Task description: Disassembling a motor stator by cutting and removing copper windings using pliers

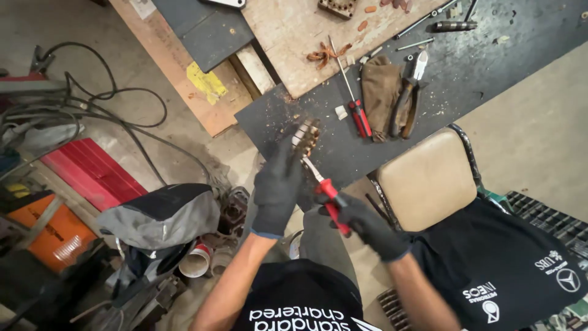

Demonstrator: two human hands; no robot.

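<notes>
1. The left hand (277, 187), in a black glove, is closed around a small brownish metal part (306, 136) with a row of copper-coloured contacts, holding it up in the air over the edge of the desk (484, 67), above the floor.
2. The right hand (365, 225), also gloved in black, is closed around the red grips of a pair of pliers (324, 187).
3. The pliers' long axis runs from lower right to upper left: handles in the right hand, thin nose reaching up to the underside of the metal part, where it touches or nearly touches it. Whether the nose has bitten onto anything is too small to tell.
4. The metal part therefore lies up and to the left of the right hand and directly at the left hand's fingertips; the left hand is the nearer one, already on it.
5. On the dark desk beyond the hands, well apart from them, lie a red-handled screwdriver (357, 110), a brown cloth (380, 92), and a second pair of cutters (409, 92) just beside the cloth.
6. A tan padded stool (427, 181) stands just right of the hands; cables (116, 110) and a red panel (92, 171) lie on the floor to the left.
</notes>
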